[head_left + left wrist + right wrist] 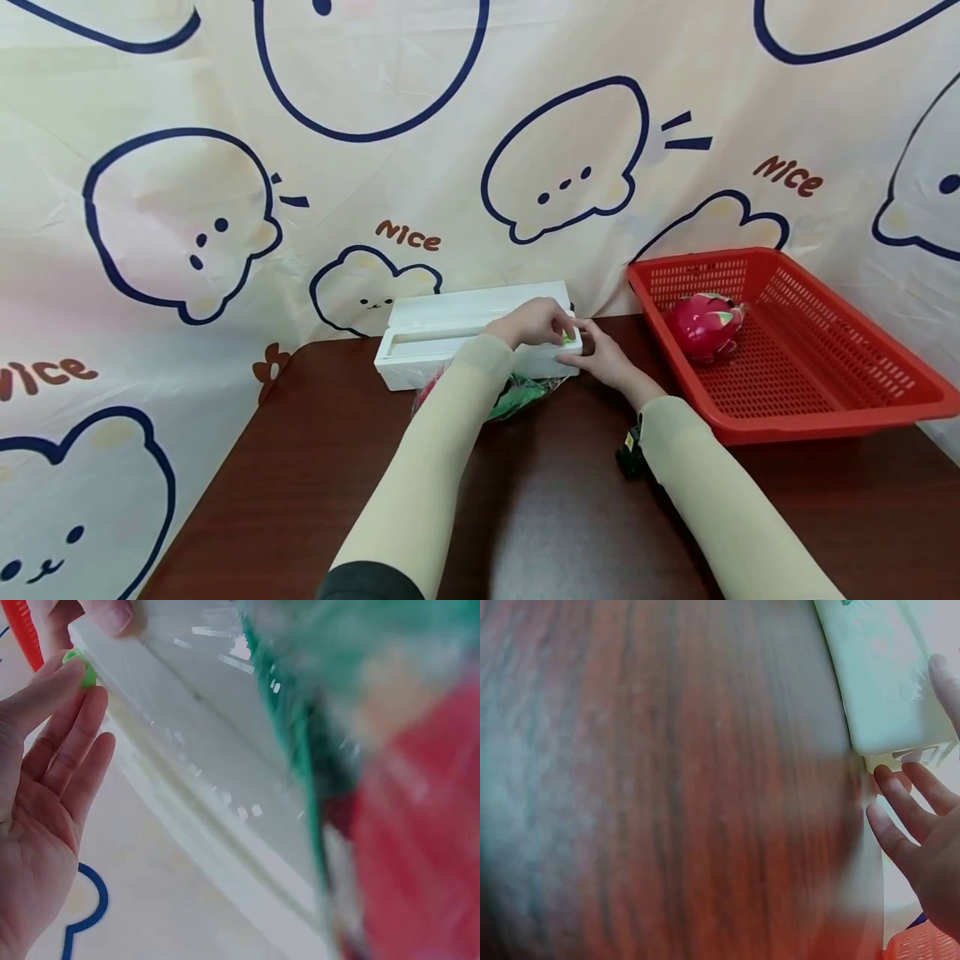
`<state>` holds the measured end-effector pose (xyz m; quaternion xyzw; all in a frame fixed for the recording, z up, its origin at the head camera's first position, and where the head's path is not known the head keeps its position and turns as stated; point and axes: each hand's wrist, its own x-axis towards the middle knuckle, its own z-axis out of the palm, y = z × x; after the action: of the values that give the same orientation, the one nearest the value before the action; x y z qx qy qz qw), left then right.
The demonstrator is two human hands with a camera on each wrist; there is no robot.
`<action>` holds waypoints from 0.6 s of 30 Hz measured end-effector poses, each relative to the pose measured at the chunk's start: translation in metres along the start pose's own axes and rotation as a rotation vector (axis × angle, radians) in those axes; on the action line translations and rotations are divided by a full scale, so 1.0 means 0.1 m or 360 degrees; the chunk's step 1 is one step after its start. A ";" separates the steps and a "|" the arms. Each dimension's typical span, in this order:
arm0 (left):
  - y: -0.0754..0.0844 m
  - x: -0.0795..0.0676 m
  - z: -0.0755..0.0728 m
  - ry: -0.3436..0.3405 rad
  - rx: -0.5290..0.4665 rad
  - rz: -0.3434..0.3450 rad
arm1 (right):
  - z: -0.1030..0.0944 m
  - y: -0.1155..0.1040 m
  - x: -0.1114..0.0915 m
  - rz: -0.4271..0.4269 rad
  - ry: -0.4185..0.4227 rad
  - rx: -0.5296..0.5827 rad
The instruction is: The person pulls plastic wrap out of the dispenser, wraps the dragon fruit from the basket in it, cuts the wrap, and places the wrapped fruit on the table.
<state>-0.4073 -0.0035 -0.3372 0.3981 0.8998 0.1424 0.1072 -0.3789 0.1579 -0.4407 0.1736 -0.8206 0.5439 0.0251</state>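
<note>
A long white cling film dispenser box lies with its lid raised. Clear film runs from it over a blurred red and green thing, partly hidden behind the left arm in the head view. Between thumb and forefinger, my left hand pinches a bright green slide cutter at the box's right end. My right hand grips that same end, its thumb on the front face and its other fingers around the end.
To the right stands a red plastic basket holding a pink dragon fruit. The brown wooden table carries everything, and a printed cloth hangs behind it. A small black device is at the right sleeve.
</note>
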 end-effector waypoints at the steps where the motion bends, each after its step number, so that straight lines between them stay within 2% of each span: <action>1: 0.01 0.01 -0.01 -0.0016 0.0040 0.0005 | 0.00 0.00 0.00 0.0001 0.0010 -0.0007; 7: 0.01 -0.01 -0.06 -0.0089 0.0102 -0.0048 | 0.02 0.01 0.01 -0.0012 0.0016 -0.0047; 14: -0.07 -0.03 -0.08 -0.0119 0.0128 0.0001 | 0.02 0.00 0.01 0.0030 -0.0005 -0.0028; 18: -0.11 -0.09 -0.11 -0.0142 0.0153 -0.0067 | 0.00 0.01 -0.01 0.0033 0.0015 -0.0057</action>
<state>-0.4125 -0.0194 -0.3298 0.3897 0.9082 0.0790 0.1309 -0.3784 0.1585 -0.4418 0.1620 -0.8319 0.5301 0.0263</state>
